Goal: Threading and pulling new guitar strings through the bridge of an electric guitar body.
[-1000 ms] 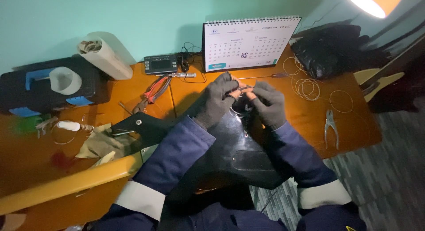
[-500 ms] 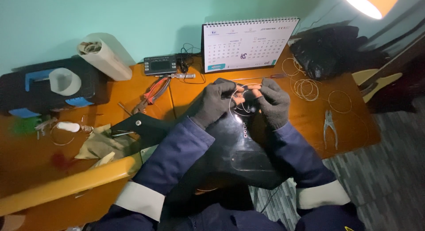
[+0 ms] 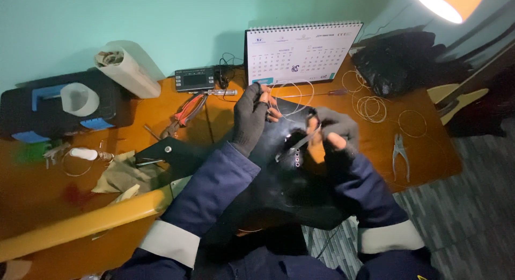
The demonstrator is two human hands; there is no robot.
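Both my hands wear dark fingerless gloves and work over a glossy black panel (image 3: 292, 188) on my lap. My left hand (image 3: 252, 116) is raised at the table edge, fingers pinched on a thin pale wire (image 3: 292, 97) that loops toward the desk calendar. My right hand (image 3: 332, 132) is lower and to the right, pinching the other end of the wire together with a slim metal tool (image 3: 298, 143) that points down-left at a small part with holes (image 3: 294, 159).
On the orange table (image 3: 214, 119) stand a desk calendar (image 3: 303, 52), a small black meter (image 3: 196, 78), red-handled pliers (image 3: 188, 111), a black toolbox (image 3: 59, 105), a paper roll (image 3: 126, 68), wire coils (image 3: 370, 105), grey pliers (image 3: 399, 154) and a black bag (image 3: 407, 62). A yellow bar (image 3: 80, 223) crosses at left.
My hands were close together; now they have moved apart, the left going up and left and the right down and right, drawing the wire out between them.
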